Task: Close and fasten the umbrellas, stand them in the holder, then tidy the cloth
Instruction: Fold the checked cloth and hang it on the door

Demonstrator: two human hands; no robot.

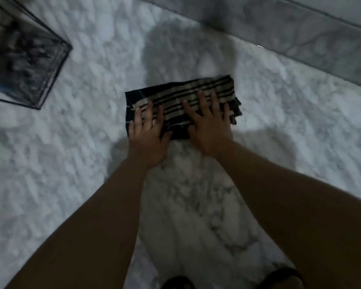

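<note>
You are on the last step, with your left hand (147, 130) and right hand (208, 124) pressing flat, fingers apart, on the folded cloth (196, 90) on the floor (279, 122) at 12 o'clock, so next smooth it.

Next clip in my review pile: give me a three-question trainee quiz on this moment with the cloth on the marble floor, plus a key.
1. True or false: both hands lie flat on the folded striped cloth.
2. Multiple choice: where is the dark wire-framed holder relative to the cloth? A) far left of it, apart from it B) on top of it C) touching its right edge
3. Fill in: the cloth lies on the ____ floor.

Key
1. True: the left hand and right hand press on it with straight fingers, no grip.
2. A
3. marble
</note>
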